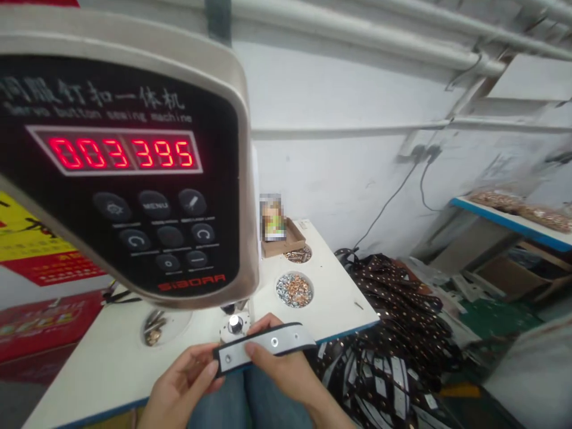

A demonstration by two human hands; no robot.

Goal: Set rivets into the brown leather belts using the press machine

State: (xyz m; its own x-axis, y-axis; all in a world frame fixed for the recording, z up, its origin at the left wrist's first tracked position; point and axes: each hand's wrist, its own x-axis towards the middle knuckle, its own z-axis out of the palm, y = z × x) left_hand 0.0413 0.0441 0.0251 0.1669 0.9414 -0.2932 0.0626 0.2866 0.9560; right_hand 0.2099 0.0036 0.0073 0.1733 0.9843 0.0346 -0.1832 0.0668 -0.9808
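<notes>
A black-edged strap (286, 344) with a pale grey face and several metal eyelets lies across both hands, just in front of the button machine's round lower die (235, 325). My left hand (190, 372) pinches the strap's left end between thumb and fingers. Gripping it near the middle, my right hand (279, 363) has its thumb on the grey face and its fingers behind. The right end of the strap curves away past my right hand. Above hangs the machine's control panel (170, 235), its red display reading 003395.
The white table (330, 298) has round wells of metal fasteners (294, 289) and brass-coloured parts (154, 328). A cardboard box (290, 238) stands at the back. Heaped black studded straps (384, 298) lie right of the table. Farther right is a blue-edged bench (513, 220).
</notes>
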